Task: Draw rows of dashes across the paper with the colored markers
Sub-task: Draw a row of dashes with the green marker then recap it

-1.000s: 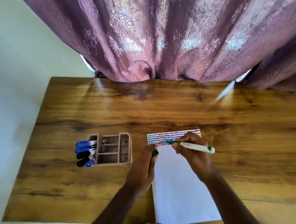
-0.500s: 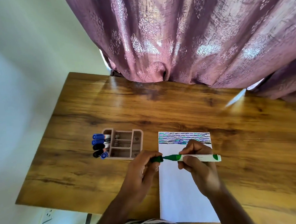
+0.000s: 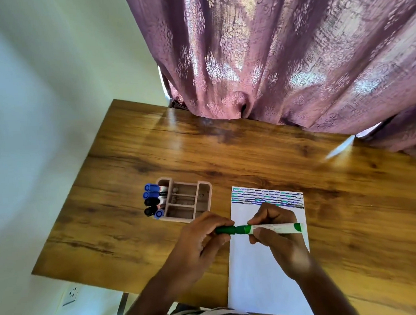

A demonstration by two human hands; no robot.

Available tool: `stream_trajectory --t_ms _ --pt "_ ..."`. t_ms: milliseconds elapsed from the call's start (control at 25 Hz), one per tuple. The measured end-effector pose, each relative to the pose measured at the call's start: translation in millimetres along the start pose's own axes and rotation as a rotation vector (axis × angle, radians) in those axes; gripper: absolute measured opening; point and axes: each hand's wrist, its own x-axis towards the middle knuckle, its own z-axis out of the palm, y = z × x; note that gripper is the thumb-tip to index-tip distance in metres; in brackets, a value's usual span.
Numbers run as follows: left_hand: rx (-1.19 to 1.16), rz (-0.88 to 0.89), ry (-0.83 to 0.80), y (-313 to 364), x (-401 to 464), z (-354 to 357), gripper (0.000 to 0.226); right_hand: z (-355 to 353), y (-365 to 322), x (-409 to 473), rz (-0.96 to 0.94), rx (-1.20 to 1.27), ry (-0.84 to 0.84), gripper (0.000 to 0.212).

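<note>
A white sheet of paper (image 3: 262, 284) lies on the wooden table (image 3: 226, 156), with several rows of blue, teal and dark dashes (image 3: 266, 198) along its far edge. Above the paper, a green marker (image 3: 276, 228) lies level, pointing left. My right hand (image 3: 279, 236) grips its white barrel. My left hand (image 3: 203, 241) pinches the green cap (image 3: 225, 230), which sits on the marker's tip end.
A pink desk organiser (image 3: 185, 202) stands left of the paper, with several blue and black markers (image 3: 153, 200) sticking out of its left side. A purple curtain (image 3: 281, 53) hangs over the table's far edge. A wall socket (image 3: 70, 295) sits low left.
My right hand lifted the green marker off the dashes and turned it level. My left hand brought the cap to its tip. The camera view shifted, so the table appears further right.
</note>
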Motion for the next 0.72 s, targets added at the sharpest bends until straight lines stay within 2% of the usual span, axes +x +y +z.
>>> stream_trajectory --t_ms 160,280,360,520,640,720 --pt "-0.181 -0.168 0.057 12 -6 0 0.025 6 -3 -5 0.075 0.133 -0.003 0.008" --pt "-0.264 -0.189 0.100 17 -7 -2 0.020 10 -6 -4 0.105 0.219 -0.045 0.027" --pt "-0.305 -0.187 0.119 16 -8 -3 0.019 17 -4 0 0.107 0.214 -0.041 0.027" --pt "-0.360 -0.202 0.187 11 -20 -9 0.010 34 0 8 0.116 0.096 -0.062 0.009" --pt "-0.469 -0.275 0.358 0 -22 -3 0.009 53 6 18 0.093 -0.056 -0.101 0.007" --pt "-0.556 -0.357 0.458 -8 -19 4 0.016 71 18 24 0.093 -0.208 -0.087 0.015"
